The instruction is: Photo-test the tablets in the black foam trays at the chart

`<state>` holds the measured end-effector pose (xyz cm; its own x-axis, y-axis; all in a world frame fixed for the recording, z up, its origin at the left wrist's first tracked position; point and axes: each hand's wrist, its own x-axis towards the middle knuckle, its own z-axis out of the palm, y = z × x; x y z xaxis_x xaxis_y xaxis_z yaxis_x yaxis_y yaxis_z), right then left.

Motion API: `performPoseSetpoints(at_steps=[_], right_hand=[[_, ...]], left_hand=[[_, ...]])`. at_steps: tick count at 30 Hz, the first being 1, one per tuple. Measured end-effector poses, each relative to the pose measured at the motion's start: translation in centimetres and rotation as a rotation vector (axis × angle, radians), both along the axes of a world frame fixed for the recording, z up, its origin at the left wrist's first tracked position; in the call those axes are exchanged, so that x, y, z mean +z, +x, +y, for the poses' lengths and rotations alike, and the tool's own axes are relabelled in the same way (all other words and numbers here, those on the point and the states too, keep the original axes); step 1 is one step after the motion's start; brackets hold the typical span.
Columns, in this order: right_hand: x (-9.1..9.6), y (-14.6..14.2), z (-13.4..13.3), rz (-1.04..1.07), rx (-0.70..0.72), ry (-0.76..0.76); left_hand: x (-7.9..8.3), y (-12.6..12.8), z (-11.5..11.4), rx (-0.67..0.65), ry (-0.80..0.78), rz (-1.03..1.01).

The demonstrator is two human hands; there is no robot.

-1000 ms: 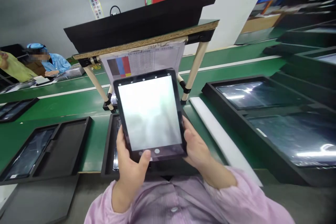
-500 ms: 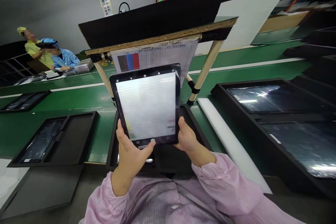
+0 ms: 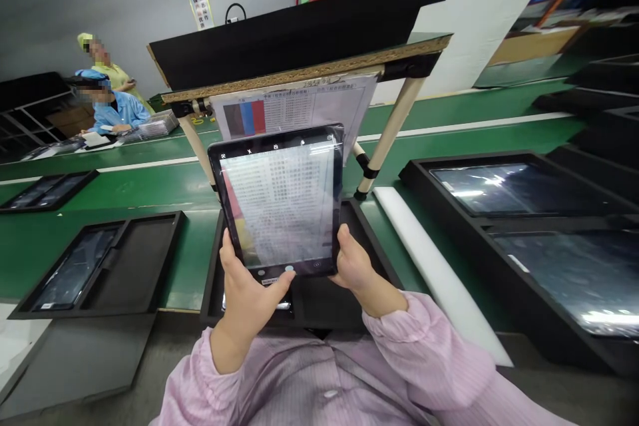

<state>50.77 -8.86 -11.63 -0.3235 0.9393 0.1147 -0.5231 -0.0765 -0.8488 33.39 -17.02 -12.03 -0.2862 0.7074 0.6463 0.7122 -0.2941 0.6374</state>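
Observation:
Both my hands hold a black-framed tablet (image 3: 284, 206) upright before me, its lit screen showing a camera view of printed lines. My left hand (image 3: 249, 296) grips the lower left edge, with the thumb at the bottom near the round shutter button. Along the lower right edge, my right hand (image 3: 357, 263) is closed on the tablet; most of its fingers are hidden behind it. Below the tablet lies a black tray (image 3: 324, 309), partly covered by my hands. A printed sheet (image 3: 304, 106) with colour blocks hangs behind it from a small stand (image 3: 309, 70).
To the left, a black tray (image 3: 134, 273) holds a tablet in one compartment. On the right, another black tray (image 3: 459, 239) bears two screens beside a white foam strip (image 3: 439, 273). Two people (image 3: 112, 106) are at the far left of the green bench (image 3: 200, 219).
The tablet's screen has gone from a pale blur to readable rows of print. The far person in yellow has moved right and stands more upright. My hands stay nearly still.

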Motion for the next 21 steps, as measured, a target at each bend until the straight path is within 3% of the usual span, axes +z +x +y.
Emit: performPoseSetpoints(at_steps=[2, 4, 7, 9, 12, 15, 18, 21], right_hand=[[-0.1, 0.1, -0.4, -0.016, 0.003, 0.012], [0.1, 0.4, -0.9, -0.041, 0.005, 0.044], [1.1, 1.2, -1.9, -0.108, -0.033, 0.185], [2.5, 1.9, -2.5, -0.166, -0.079, 0.323], [5.0, 3.1, -2.8, -0.220, -0.098, 0.473], [6.4, 3.9, -2.6, -0.247, -0.084, 0.526], [5.8, 3.8, -2.1, -0.180, -0.071, 0.465], [4.3, 2.7, -1.5, -0.048, -0.039, 0.269]], left_hand=[[-0.2, -0.6, 0.1, -0.120, 0.070, -0.148], [-0.3, -1.4, 0.2, -0.249, 0.115, -0.421], [-0.1, -2.3, 0.3, -0.360, 0.020, -0.882], [-0.1, -2.4, 0.3, -0.384, -0.049, -1.043], [-0.4, -1.9, 0.2, -0.412, -0.087, -1.088], [-0.8, -1.1, 0.2, -0.428, -0.088, -1.104], [-0.7, -0.8, 0.2, -0.395, -0.025, -1.110], [-0.2, -0.9, 0.3, -0.330, 0.064, -1.065]])
